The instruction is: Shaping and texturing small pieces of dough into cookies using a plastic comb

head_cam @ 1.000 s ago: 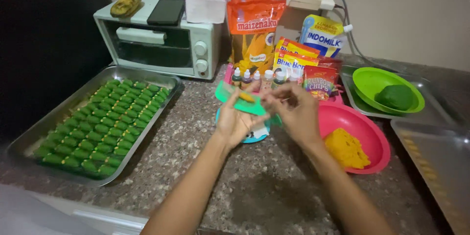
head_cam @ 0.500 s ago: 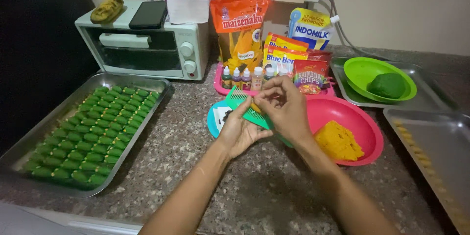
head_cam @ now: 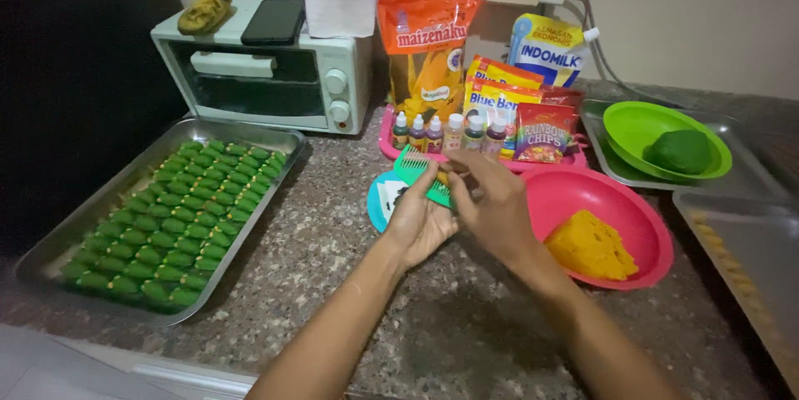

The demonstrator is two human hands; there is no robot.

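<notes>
My left hand holds a green comb over a small blue plate in the middle of the stone counter. My right hand is right beside it, its fingers pressing on the comb's teeth; a small bit of dough between them is hard to make out. Just right of my hands stands a pink bowl with a lump of yellow dough. A metal tray on the left carries several rows of small green dough pieces.
A small toaster oven with a phone on top stands at the back left. Food packets and little colouring bottles sit in a pink tray behind my hands. A green bowl with green dough is back right, another metal tray at right.
Both hands with the comb have stayed together over the blue plate. The view has shifted slightly, so the counter's things sit a little differently in frame.
</notes>
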